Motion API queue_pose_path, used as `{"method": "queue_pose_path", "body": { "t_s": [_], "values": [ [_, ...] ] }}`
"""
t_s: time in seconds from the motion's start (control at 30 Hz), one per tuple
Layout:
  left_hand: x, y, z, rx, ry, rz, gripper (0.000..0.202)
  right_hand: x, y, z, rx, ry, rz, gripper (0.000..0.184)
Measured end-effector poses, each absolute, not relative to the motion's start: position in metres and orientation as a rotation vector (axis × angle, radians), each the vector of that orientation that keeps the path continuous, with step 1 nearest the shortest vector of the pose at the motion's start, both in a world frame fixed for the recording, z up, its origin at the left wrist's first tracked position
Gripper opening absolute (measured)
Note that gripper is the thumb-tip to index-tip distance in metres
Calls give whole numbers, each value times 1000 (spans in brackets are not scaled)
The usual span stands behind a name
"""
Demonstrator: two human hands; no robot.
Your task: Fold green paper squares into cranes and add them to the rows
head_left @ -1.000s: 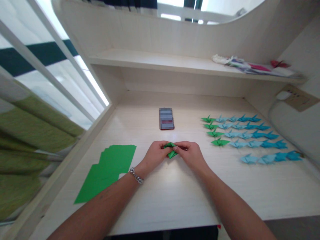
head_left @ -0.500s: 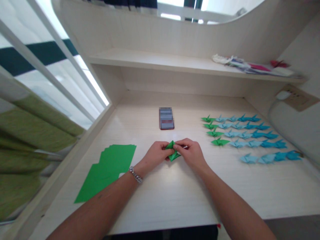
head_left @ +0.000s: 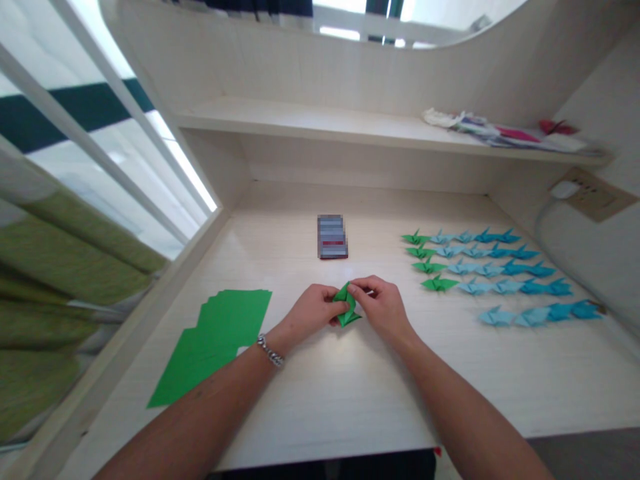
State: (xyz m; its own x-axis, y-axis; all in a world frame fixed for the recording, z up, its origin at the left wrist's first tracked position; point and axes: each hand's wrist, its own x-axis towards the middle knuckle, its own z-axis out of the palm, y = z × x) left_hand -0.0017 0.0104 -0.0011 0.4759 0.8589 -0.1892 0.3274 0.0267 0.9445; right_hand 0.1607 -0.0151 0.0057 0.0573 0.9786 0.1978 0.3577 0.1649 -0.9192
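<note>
A small piece of folded green paper (head_left: 350,315) is held just above the desk, between both hands. My left hand (head_left: 316,308) pinches its left side, with the thumb lying across the front. My right hand (head_left: 381,301) grips the upper right edge between thumb and forefinger. Part of the paper is hidden behind the fingers. Left of my hands lies a stack of green paper sheets (head_left: 215,340), partly covered by my left forearm. On the right, rows of folded paper cranes stand on the desk, among them a green crane (head_left: 440,284) and a dark blue crane (head_left: 537,269).
A phone (head_left: 332,237) lies on the desk (head_left: 320,393) beyond my hands. A shelf (head_left: 300,120) crosses the back, bearing a pile of papers and bags (head_left: 505,132). A wall socket (head_left: 595,193) with a plug and cable is at right. White bars and a green curtain (head_left: 65,267) border the left.
My right fingers have moved slightly up and left along the folded paper's top edge. More of its lower right part shows. My left hand keeps its hold.
</note>
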Motion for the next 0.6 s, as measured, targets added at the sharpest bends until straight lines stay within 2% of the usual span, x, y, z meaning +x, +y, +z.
{"method": "queue_pose_path", "body": {
  "t_s": [0.37,0.6],
  "values": [
    [-2,10,-3,1587,1071,548,17,159,-16,7,-1350,-1475,773,18],
    [-1,14,0,1511,1132,720,21,163,-11,3,-1352,-1449,907,23]
  ]
}}
